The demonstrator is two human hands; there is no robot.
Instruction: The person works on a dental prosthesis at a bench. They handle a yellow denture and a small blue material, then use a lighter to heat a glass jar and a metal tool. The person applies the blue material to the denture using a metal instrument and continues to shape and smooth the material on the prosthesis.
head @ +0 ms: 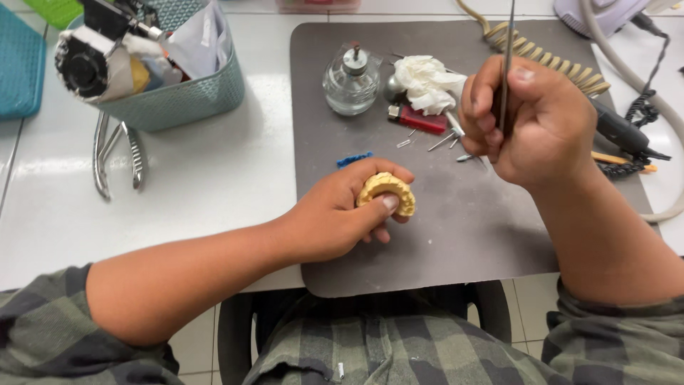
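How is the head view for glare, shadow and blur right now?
Head view: soft overhead light, mild glare on the white table; faint shadow under the left hand on the grey mat; dental cast sharp; right hand and thin metal tool slightly soft.

The thin metal instrument (507, 64) in the right hand (531, 121) runs off the top edge, its upper end unseen; its lower end is hidden inside the fist. The left hand (335, 214) covers the underside of the yellow dental cast (388, 191). The white machine (605, 13) is cropped at the top. Basket (178, 100) contents are too jumbled to identify.
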